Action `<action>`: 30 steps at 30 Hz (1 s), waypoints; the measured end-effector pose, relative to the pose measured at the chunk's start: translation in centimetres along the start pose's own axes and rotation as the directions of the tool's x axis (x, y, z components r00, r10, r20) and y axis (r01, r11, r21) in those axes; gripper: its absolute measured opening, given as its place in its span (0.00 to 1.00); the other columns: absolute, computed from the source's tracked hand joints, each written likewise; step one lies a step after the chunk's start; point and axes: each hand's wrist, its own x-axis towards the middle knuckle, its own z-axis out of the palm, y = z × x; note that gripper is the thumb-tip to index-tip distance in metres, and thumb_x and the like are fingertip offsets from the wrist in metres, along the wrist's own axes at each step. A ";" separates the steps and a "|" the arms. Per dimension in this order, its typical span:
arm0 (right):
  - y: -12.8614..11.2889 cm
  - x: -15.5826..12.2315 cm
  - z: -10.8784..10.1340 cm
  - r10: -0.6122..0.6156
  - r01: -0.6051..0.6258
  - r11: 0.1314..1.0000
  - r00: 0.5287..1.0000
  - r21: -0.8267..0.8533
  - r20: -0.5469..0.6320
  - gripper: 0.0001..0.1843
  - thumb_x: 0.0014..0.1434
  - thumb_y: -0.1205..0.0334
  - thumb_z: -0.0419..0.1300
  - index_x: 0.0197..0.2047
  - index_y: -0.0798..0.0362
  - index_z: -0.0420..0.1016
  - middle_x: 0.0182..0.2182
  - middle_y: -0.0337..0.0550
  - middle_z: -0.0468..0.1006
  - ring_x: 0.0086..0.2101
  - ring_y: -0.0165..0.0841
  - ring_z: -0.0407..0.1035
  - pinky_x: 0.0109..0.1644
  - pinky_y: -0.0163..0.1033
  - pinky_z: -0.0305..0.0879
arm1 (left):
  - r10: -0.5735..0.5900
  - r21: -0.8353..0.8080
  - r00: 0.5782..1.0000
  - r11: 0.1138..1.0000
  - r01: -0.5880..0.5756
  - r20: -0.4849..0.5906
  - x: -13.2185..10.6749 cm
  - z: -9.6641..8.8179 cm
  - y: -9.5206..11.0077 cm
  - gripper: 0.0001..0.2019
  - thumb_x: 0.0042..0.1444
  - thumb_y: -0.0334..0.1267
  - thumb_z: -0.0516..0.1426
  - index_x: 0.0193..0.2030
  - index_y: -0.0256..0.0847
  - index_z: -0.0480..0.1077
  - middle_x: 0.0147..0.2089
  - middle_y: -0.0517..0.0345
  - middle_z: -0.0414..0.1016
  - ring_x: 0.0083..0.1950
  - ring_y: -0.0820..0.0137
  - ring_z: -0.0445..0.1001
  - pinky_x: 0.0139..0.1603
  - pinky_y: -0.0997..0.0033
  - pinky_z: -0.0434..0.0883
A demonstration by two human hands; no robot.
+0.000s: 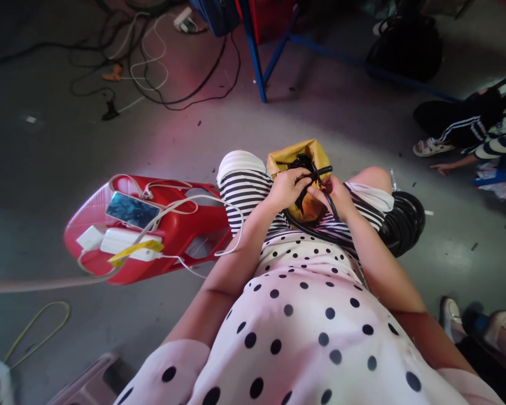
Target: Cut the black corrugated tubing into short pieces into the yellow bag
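Yellow bag [294,151] on the lap [247,185], work apparently unfinished.
By the left hand [287,188] and the right hand [338,196], black cable [322,172] is gripped at the bag's mouth; farther right, the cable coil [403,225] lies outside, already bundled.

- Smooth grey floor [185,138]: glossy red plastic stool [181,233], long black cable [175,102], thin white cable [167,72], small orange plug-like piece [113,73].
- Stool's top: flat blue-screened phone [132,211], white cube-shaped charger [90,238], white oblong power strip [113,239].
- Lap in black-and-white striped cloth [248,188]: open yellow bag [293,153].
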 end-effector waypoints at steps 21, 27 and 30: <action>5.6 6.4 3.3 0.236 -0.213 0.949 0.969 -0.234 0.077 0.34 0.49 0.30 0.79 0.33 0.46 0.68 0.29 0.38 0.76 0.35 0.39 0.72 0.43 0.45 0.66 | -0.305 0.011 0.952 0.952 0.305 0.014 3.8 3.1 -8.7 0.04 0.61 0.33 0.64 0.39 0.37 0.82 0.32 0.59 0.79 0.35 0.69 0.72 0.46 0.68 0.73; 6.1 6.8 3.3 0.268 -0.246 0.955 0.955 -0.166 0.124 0.36 0.46 0.28 0.79 0.35 0.46 0.69 0.27 0.34 0.75 0.30 0.35 0.68 0.37 0.41 0.64 | -0.299 -0.037 0.951 0.953 0.302 0.074 3.9 3.2 -8.8 0.03 0.57 0.31 0.65 0.36 0.39 0.81 0.30 0.61 0.79 0.34 0.69 0.73 0.41 0.69 0.71; 6.0 7.2 3.5 0.278 -0.258 0.950 0.955 -0.178 0.102 0.38 0.45 0.25 0.79 0.32 0.45 0.66 0.22 0.32 0.69 0.27 0.34 0.65 0.34 0.40 0.61 | -0.341 -0.063 0.938 0.937 0.344 0.058 3.9 3.4 -8.2 0.03 0.57 0.28 0.65 0.34 0.39 0.80 0.30 0.60 0.79 0.33 0.70 0.74 0.42 0.69 0.72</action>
